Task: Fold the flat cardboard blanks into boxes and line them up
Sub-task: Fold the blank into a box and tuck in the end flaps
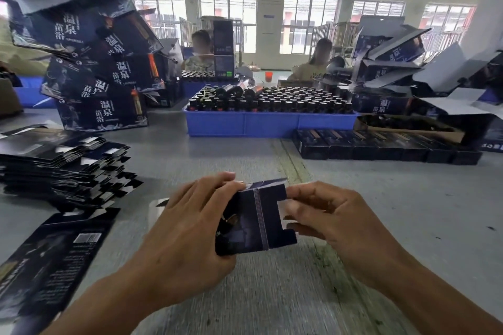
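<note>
Blue tray (272, 124) packed with dark bottles (285, 102), two seated people (315, 62), barred windows (309, 24)

2 bare forearms enter from the bottom edge, each ending in a bare hand: the left hand (187, 228) and the right hand (330, 219). No sleeve shows on either arm as far as the frame reaches. The wrists and the fingers (217, 181) look plain, though motion blur softens small detail. The nails on the left hand look short and unpainted. The forearms are slim, and the knuckles stand out on the right hand.
</note>
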Motion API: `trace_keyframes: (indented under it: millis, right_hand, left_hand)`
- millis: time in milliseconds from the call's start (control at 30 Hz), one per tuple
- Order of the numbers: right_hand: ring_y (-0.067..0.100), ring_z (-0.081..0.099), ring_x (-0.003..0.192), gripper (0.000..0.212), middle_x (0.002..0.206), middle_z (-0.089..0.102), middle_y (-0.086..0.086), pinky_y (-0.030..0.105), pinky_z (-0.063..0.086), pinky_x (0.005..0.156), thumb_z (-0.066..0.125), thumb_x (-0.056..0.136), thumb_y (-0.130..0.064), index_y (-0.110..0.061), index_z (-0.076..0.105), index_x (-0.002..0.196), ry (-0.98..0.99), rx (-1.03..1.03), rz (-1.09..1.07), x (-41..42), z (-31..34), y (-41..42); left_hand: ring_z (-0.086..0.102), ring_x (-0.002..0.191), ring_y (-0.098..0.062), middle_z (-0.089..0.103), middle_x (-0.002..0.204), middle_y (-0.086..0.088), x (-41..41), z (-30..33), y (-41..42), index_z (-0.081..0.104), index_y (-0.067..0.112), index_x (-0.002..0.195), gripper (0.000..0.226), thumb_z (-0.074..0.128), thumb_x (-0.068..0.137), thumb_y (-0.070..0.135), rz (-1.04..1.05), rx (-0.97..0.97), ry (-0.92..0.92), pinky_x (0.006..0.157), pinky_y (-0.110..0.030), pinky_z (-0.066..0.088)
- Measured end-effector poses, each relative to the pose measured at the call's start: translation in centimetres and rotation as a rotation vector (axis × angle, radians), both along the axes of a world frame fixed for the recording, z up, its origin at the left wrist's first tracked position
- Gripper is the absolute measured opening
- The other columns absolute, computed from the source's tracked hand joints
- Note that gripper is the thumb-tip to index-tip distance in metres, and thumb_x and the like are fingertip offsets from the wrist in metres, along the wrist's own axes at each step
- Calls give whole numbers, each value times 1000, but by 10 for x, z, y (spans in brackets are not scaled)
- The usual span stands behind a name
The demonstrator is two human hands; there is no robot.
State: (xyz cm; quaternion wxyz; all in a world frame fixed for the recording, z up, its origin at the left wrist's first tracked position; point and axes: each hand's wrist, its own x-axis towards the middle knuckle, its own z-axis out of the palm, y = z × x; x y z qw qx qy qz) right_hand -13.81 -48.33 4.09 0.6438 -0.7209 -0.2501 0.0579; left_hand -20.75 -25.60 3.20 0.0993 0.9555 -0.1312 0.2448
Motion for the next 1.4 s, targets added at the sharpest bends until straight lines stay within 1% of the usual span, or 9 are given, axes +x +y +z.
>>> trace_keyframes:
  millis: [100,200,333,433,500,767,900,1133,1400]
  right_hand:
    - [14,75,89,17,97,78,-3,19,59,74,67,93,-17,-27,78,102,-17,-57,18,-2,-1,1]
    - [12,75,87,17,96,78,-4,17,57,68,71,87,-24,-26,77,103,-33,-59,4,-3,-1,3]
    - [10,75,86,28,97,78,-10,21,59,66,70,74,-31,-28,74,102,-56,-41,-17,-5,-5,6]
    - [10,75,84,28,98,77,-13,21,60,64,71,87,-10,-34,74,101,-108,-40,-47,-6,-7,8]
    - [9,75,85,36,99,76,-14,22,60,64,68,90,-4,-38,72,103,-139,-45,-70,-7,-7,8]
    - [-3,71,85,57,102,67,-30,11,56,63,69,92,-15,-64,57,120,-350,-79,-144,-16,0,7]
    - [-5,70,87,61,102,68,-27,12,56,63,68,93,-17,-67,52,124,-372,-99,-145,-17,0,8]
    - [-5,68,89,63,104,68,-23,9,54,66,65,95,-21,-70,44,128,-441,-166,-168,-17,-3,7]
    - [-4,68,88,63,106,61,-34,9,54,64,67,94,-19,-75,43,111,-457,-159,-190,-17,-6,10]
  left_hand:
    - [22,117,16,36,138,22,0,-1,-2,37,33,142,84,66,65,50,-43,-59,41,103,-15,22]
    - [20,112,21,32,131,33,0,1,-3,33,38,145,93,64,67,77,-60,-116,82,95,-7,24]
    - [24,107,17,37,128,26,0,6,-3,32,28,150,111,50,63,94,-47,-69,39,90,-10,27]
    - [26,106,13,52,127,14,-1,9,-6,36,19,150,104,44,73,89,-38,-27,-35,89,-11,26]
    - [27,108,12,49,133,12,-1,8,-7,37,19,150,98,45,78,85,-55,-22,-79,90,-11,26]
    - [44,124,-9,40,139,13,3,3,-7,33,24,149,87,52,80,73,-92,-28,-284,98,-30,39]
    - [55,122,-24,52,143,-5,4,1,-4,32,31,150,73,52,88,66,-162,29,-303,89,-44,55]
    - [58,119,-29,49,144,-12,4,2,-2,41,38,144,54,46,93,57,-135,177,-246,84,-43,58]
    - [56,127,-24,40,155,-2,2,-1,-1,50,34,134,57,71,81,36,-210,-54,-206,87,-42,59]
